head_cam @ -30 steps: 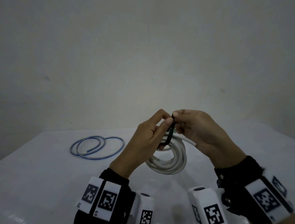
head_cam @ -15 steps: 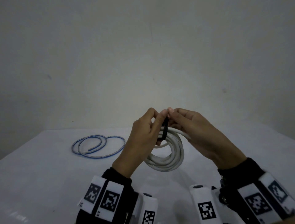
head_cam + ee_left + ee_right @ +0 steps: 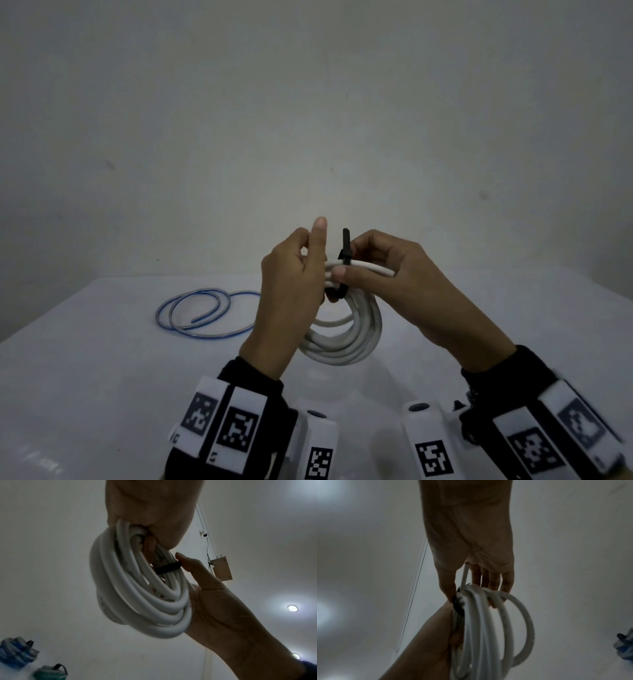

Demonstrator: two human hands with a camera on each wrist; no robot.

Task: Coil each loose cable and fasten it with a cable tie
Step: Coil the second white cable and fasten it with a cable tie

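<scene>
Both hands hold a white cable coil upright above the white table. A black cable tie wraps the top of the coil, its tail pointing up. My left hand grips the coil's strands just left of the tie, with the index finger raised straight. My right hand pinches the tie against the coil, thumb in front and fingers behind. In the left wrist view the black tie crosses the coil under the right thumb. The right wrist view shows the tie on the coil.
A loose blue cable lies in loops on the table, left of the hands. The left wrist view shows a blue tied bundle and a green one on the table. A plain wall stands behind the table.
The hands and coil have risen slightly. The left index finger has lifted off the tie, and the tie's tail now stands free above the coil.
</scene>
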